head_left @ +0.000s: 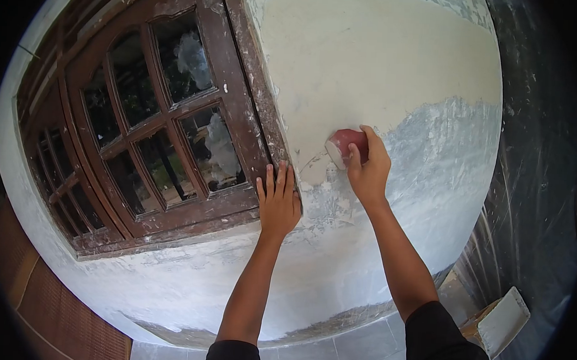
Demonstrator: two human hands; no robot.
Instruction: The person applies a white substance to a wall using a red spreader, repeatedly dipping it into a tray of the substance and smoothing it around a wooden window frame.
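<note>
Nearest are the person's dark sleeves, with both bare forearms reaching up to the wall. The left hand is open, fingers slightly spread and laid against the lower right corner of the wooden window frame. The right hand is farther right, its fingers closed around a red block. That hand is the nearer one to the block; the left lies lower and to the left, well apart from it.

The block sits just left of the gripping fingers, against the wall, to the right of the window. The thumb is on its near side and another finger reaches past its right end. Its pale, dusty edge faces left, slanting down to the right; the grip hides too much to be sure of its long axis. The visible body is dull red and angular.

Around it the wall is smooth cream above and patchy grey-white below. Off to the right, a dark sheet hangs beyond the wall, with a pale rectangular container, tilted, low beside it.
</note>
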